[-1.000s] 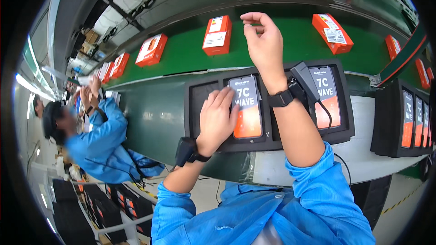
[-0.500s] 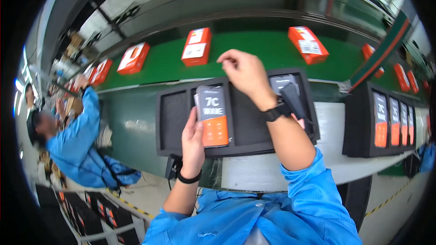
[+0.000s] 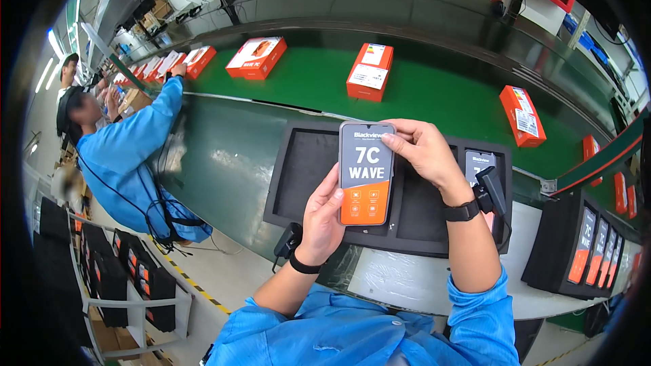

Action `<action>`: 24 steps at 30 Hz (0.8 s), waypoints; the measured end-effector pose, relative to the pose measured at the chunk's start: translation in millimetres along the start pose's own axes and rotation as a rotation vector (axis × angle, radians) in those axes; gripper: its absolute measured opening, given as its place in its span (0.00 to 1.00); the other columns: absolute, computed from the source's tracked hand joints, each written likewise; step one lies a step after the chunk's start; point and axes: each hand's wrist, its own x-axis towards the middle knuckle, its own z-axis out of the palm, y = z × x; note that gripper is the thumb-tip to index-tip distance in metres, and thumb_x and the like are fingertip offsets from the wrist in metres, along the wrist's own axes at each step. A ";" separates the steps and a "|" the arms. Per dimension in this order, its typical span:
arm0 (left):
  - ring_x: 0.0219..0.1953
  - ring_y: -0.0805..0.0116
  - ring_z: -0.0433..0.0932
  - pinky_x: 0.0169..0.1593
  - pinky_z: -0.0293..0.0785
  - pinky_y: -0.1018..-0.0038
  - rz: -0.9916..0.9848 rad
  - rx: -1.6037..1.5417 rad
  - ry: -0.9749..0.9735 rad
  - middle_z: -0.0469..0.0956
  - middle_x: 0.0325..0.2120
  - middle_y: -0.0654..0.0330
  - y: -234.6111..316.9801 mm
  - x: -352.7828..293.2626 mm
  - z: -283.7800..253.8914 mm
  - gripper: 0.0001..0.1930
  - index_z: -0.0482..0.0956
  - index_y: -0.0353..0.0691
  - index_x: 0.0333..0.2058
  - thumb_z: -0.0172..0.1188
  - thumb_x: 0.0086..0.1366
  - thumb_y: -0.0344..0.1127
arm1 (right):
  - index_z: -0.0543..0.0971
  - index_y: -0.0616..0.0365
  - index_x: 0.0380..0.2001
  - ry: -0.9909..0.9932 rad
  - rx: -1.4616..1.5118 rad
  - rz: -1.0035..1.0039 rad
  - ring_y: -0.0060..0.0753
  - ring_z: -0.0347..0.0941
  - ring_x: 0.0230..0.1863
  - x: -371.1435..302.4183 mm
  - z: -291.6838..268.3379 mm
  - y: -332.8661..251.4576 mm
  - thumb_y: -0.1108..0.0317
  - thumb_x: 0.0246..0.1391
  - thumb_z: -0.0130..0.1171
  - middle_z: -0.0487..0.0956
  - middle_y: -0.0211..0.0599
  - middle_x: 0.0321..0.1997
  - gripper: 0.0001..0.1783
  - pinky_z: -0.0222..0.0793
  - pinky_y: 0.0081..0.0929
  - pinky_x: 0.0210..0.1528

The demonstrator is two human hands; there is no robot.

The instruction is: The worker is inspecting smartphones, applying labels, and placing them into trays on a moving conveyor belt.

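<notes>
A smartphone [image 3: 366, 173] with a grey-and-orange screen film is held face up over the black foam tray [image 3: 288, 213]. My left hand [image 3: 321, 227] grips its lower left side, the thumb along the edge. My right hand [image 3: 427, 156] pinches the upper right corner, thumb on the front near the top. Beneath the phone, part of the tray's compartments is hidden. Another similar phone [image 3: 480, 161] lies in the tray's right compartment, partly covered by my right wrist and the black device [image 3: 493, 191] strapped there.
Orange-red boxes [image 3: 370, 71] stand along the green belt [image 3: 312, 74] beyond the tray. To the right, stacked black trays [image 3: 556, 244] hold several phones. At left, a co-worker in a blue jacket [image 3: 129, 156] reaches toward the belt. Racked trays [image 3: 102, 264] stand at lower left.
My right hand has come back from near the belt to the phone's upper corner. The phone, still in my left hand, now faces me more squarely. The view has shifted left.
</notes>
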 end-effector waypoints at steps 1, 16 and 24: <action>0.62 0.63 0.66 0.64 0.63 0.67 -0.002 -0.006 -0.005 0.64 0.62 0.52 0.9 1.0 -0.5 0.27 0.54 0.32 0.66 0.47 0.70 0.28 | 0.77 0.69 0.47 0.005 0.006 -0.007 0.17 0.75 0.40 1.0 -0.2 -0.2 0.68 0.59 0.59 0.81 0.32 0.39 0.16 0.70 0.19 0.45; 0.63 0.65 0.65 0.65 0.59 0.69 -0.048 0.131 -0.151 0.65 0.62 0.51 1.4 1.3 -18.4 0.25 0.59 0.30 0.64 0.49 0.69 0.29 | 0.83 0.56 0.41 0.001 -0.497 -0.317 0.37 0.73 0.49 0.9 16.3 -22.0 0.66 0.46 0.65 0.82 0.37 0.42 0.16 0.68 0.32 0.52; 0.63 0.64 0.64 0.66 0.58 0.68 -0.038 0.125 -0.151 0.65 0.61 0.51 4.5 3.7 -26.6 0.26 0.59 0.29 0.63 0.51 0.69 0.29 | 0.83 0.57 0.41 -0.031 -0.572 -0.336 0.36 0.74 0.47 9.5 17.3 -18.4 0.68 0.46 0.65 0.82 0.36 0.40 0.16 0.69 0.32 0.52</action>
